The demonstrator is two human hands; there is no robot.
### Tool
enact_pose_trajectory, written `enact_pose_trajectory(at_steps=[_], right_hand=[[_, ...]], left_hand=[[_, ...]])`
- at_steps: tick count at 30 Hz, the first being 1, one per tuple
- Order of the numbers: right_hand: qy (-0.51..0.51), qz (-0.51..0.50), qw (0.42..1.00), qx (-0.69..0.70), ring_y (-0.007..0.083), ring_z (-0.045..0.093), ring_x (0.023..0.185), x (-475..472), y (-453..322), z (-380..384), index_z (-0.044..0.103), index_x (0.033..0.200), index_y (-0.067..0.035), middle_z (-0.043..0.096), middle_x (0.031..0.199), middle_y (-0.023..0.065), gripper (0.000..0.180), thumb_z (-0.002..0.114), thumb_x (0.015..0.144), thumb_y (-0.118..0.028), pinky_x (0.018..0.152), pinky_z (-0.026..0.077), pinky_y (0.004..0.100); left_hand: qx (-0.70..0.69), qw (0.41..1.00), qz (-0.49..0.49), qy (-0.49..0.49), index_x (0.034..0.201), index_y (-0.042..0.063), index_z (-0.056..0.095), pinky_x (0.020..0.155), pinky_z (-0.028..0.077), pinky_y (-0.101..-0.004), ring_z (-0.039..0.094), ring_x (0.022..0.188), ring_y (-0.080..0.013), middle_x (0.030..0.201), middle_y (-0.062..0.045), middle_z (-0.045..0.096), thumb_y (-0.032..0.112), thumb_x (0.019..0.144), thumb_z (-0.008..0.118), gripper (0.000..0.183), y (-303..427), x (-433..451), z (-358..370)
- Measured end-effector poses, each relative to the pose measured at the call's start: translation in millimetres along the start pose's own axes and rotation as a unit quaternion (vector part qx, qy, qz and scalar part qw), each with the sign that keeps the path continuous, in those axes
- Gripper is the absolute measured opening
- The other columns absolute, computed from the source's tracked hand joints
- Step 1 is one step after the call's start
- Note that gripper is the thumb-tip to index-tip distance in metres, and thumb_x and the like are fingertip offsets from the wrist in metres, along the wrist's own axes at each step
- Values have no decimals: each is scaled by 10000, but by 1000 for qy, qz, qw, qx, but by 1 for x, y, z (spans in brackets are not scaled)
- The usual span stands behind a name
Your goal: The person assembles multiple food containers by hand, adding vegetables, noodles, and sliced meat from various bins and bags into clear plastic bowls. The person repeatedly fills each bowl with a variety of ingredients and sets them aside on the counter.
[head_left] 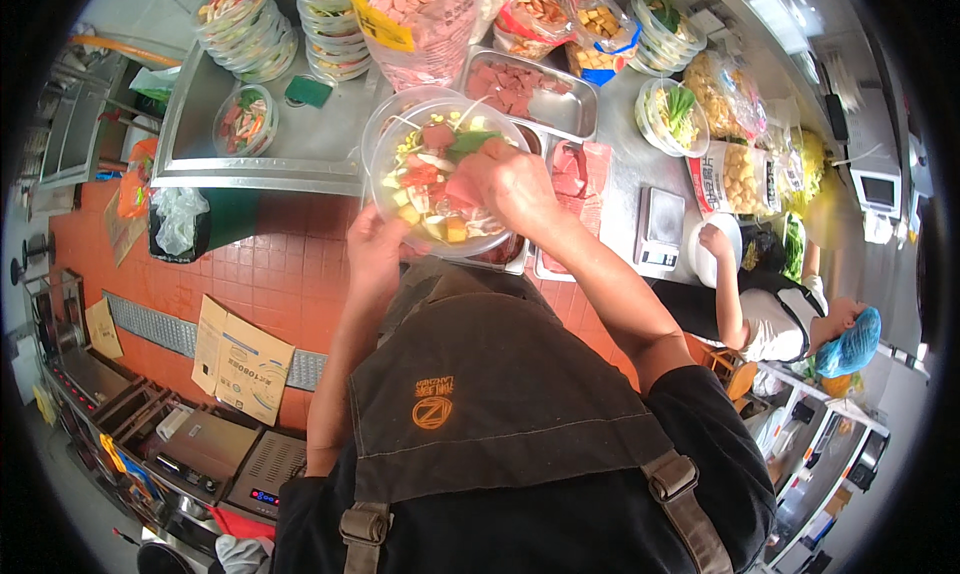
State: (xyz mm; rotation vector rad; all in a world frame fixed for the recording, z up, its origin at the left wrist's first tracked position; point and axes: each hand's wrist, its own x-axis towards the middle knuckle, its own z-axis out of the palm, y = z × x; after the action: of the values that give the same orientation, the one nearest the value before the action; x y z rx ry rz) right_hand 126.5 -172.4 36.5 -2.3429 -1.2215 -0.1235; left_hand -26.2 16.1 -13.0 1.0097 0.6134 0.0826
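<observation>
A clear round plastic bowl [390, 221] of mixed vegetables, tofu cubes and meat is in front of me, over the counter's near edge. My left hand [376, 248] grips its lower left rim. Over the right part of the bowl, my right hand [517, 188] has its fingers closed on a pink meat slice [463, 186], low among the food. Behind the bowl stands a steel tray of dark red meat slices [506, 86]. Pink meat slices in a tray [571, 173] lie right of my right hand. Another clear bowl shows partly beneath the held one.
Stacked filled bowls [251, 30] stand at the back left, near a green scouring pad [307, 92]. A large bag of sliced sausage [420, 26] stands behind. To the right are a digital scale [660, 225] and a co-worker [780, 323] reaching to a white bowl [724, 263].
</observation>
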Motion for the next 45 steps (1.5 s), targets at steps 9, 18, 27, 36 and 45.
enact_pose_trajectory(at_steps=[9, 18, 27, 36, 45], right_hand=[[-55, 84, 983, 156, 295, 707, 880, 20, -18, -35, 717, 1005, -12, 707, 922, 147, 112, 682, 899, -7, 769, 566, 399], [-185, 132, 917, 329, 124, 649, 839, 87, -32, -33, 695, 1075, 21, 706, 949, 50, 133, 677, 944, 28, 775, 542, 300], [65, 13, 974, 217, 190, 667, 789, 100, -1, -34, 723, 1125, 22, 702, 1004, 122, 239, 766, 897, -34, 715, 550, 310], [110, 234, 924, 283, 91, 609, 848, 49, 32, -34, 689, 1201, 27, 676, 965, 37, 234, 666, 969, 7, 753, 516, 244], [122, 380, 894, 206, 77, 597, 830, -21, 36, -8, 659, 1256, 47, 674, 949, 36, 296, 641, 961, 33, 723, 493, 223]], left_hand=[[-27, 999, -8, 20, 1148, -25, 652, 611, 635, -320, 715, 728, -189, 980, -112, 719, -5, 913, 586, 246, 2, -8, -1], [-30, 999, 9, 4, 1150, -16, 665, 570, 610, -326, 706, 682, -176, 961, -94, 717, 72, 930, 641, 238, -1, -4, -7], [-94, 989, 6, 117, 1127, -24, 647, 574, 610, -339, 732, 717, -215, 973, -129, 728, 32, 918, 622, 218, 16, 0, -25], [-233, 927, 99, 277, 1140, -66, 559, 887, 653, -456, 700, 1037, -308, 1240, -200, 628, -65, 927, 569, 213, 66, 180, -180], [-309, 838, 62, 445, 1194, -88, 621, 749, 596, -358, 695, 958, -193, 1077, -87, 701, 174, 988, 684, 340, 78, 396, -290]])
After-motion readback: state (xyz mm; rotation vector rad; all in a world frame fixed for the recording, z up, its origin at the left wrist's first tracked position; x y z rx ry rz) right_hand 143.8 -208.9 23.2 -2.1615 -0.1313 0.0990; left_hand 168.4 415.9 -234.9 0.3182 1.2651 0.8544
